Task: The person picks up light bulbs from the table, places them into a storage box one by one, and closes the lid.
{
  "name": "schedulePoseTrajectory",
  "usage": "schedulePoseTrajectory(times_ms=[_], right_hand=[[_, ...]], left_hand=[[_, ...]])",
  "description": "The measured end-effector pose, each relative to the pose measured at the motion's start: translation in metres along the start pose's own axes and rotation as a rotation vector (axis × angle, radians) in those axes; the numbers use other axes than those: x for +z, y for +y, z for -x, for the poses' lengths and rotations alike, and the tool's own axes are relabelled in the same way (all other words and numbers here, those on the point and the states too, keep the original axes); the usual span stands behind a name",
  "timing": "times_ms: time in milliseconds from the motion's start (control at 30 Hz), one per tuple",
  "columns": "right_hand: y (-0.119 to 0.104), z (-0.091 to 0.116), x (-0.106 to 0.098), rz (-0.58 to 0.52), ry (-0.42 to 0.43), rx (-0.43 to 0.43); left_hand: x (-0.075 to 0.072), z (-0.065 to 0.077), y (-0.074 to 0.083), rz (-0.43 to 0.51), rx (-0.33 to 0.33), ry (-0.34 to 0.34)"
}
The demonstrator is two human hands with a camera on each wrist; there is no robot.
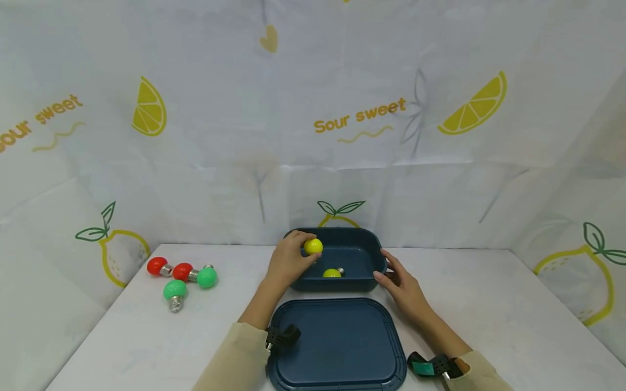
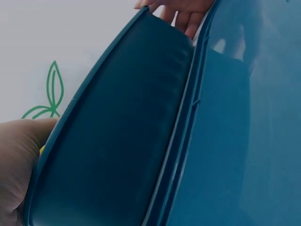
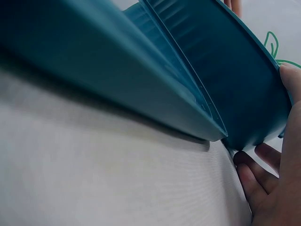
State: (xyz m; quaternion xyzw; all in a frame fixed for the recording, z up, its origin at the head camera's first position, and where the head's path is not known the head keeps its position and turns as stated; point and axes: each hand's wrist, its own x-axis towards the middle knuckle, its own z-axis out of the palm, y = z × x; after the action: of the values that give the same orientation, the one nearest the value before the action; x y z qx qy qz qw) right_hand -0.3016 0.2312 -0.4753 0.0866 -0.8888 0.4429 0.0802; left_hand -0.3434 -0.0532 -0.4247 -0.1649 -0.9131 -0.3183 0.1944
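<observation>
A dark blue rectangular box (image 1: 355, 254) stands on the white table, with one yellow light bulb (image 1: 332, 273) lying inside it. My left hand (image 1: 289, 260) pinches another yellow light bulb (image 1: 313, 246) between thumb and fingers, over the left part of the box. In the left wrist view the box wall (image 2: 117, 108) hides most of that bulb. At the box's right end, my right hand (image 1: 405, 288) grips the rim and side. The right wrist view shows its thumb on the rim and its fingers low against the outer wall (image 3: 254, 94).
The box's dark blue lid (image 1: 337, 342) lies flat in front of it, under the left wrist. Far left on the table are two red bulbs (image 1: 182, 271) and two green bulbs (image 1: 174, 290). A white cloth with lemon prints (image 1: 220, 190) hangs behind.
</observation>
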Motion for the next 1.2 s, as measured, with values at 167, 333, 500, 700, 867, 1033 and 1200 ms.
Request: schedulePoseTrajectory(times_ms=[167, 333, 500, 700, 867, 1033, 1200], right_hand=[[0.0001, -0.0001, -0.0009, -0.007, 0.000, 0.002], [0.0012, 0.0002, -0.0014, -0.013, -0.002, 0.000], [0.0016, -0.0002, -0.0014, -0.011, -0.001, -0.002], [0.0013, 0.0000, -0.0006, -0.025, -0.007, 0.001], [0.0012, -0.0002, 0.0005, -0.030, -0.004, -0.004], [0.0018, -0.0003, 0.0014, -0.032, -0.004, -0.014], [0.0030, 0.0000, 0.0011, -0.032, 0.001, -0.015]], left_hand=[[0.0040, -0.0001, 0.0010, 0.024, 0.018, -0.055], [0.0044, -0.0007, 0.0006, 0.025, 0.000, -0.119], [0.0038, -0.0018, 0.0008, 0.026, -0.032, -0.143], [0.0045, -0.0007, 0.0009, 0.011, -0.047, -0.169], [0.0047, 0.0002, 0.0019, -0.006, -0.064, -0.188], [0.0044, 0.0002, 0.0032, -0.014, -0.087, -0.191], [0.0057, -0.0003, 0.0041, -0.014, -0.096, -0.188]])
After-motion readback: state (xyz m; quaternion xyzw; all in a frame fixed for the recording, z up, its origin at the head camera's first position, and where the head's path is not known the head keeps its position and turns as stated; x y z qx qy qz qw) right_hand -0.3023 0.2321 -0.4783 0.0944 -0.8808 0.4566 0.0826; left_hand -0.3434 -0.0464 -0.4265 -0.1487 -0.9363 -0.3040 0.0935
